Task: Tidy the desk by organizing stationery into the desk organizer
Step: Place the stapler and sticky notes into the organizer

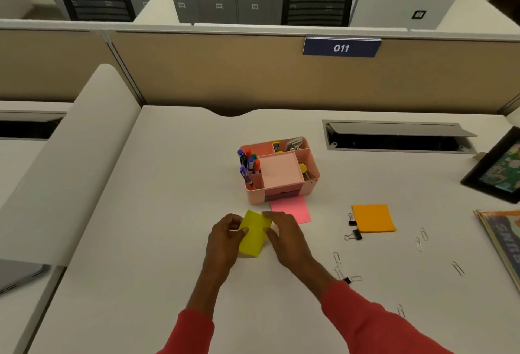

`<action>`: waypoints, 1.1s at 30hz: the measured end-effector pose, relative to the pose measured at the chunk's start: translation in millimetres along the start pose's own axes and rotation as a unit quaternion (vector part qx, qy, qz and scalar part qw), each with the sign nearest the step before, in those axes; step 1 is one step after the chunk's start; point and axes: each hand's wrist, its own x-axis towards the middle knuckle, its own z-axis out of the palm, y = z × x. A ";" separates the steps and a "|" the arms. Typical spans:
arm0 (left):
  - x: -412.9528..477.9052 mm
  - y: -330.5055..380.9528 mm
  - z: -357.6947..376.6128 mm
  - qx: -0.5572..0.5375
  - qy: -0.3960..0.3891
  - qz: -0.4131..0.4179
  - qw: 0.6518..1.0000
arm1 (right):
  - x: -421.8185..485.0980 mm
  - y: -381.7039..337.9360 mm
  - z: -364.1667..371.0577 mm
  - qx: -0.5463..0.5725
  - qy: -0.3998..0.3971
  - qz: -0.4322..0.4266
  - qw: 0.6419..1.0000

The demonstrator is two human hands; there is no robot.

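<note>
A yellow sticky-note pad (254, 237) is held just above the white desk (157, 213), in front of the pink desk organizer (282, 193). My left hand (225, 237) grips its left edge and my right hand (284, 234) pinches its right edge. The organizer holds several markers (247, 165) on its left, and clips and small items at its back and right. A pink sticky-note pad (292, 210) lies against the organizer's front. An orange sticky-note pad (372, 217) lies to the right, with two black binder clips (354, 230) beside it.
Several loose paper clips (420, 239) and another binder clip (344, 276) are scattered on the desk's right half. A framed picture (498, 171) and a magazine (503, 241) sit at the right edge. An open cable tray (394, 137) lies behind. A partition (253, 78) backs the desk.
</note>
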 end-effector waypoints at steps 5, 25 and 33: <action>-6.1 58.2 -20.4 -0.014 0.030 0.121 0.992 | 21.4 -42.0 -64.3 0.037 0.054 -0.051 0.997; 159.8 151.6 -40.0 0.225 0.021 0.145 0.963 | 199.7 -61.0 -101.7 -0.171 0.017 -0.144 0.975; 140.3 139.7 -38.5 0.111 0.169 0.126 0.971 | 202.2 -44.6 -74.4 -0.224 -0.062 -0.081 0.969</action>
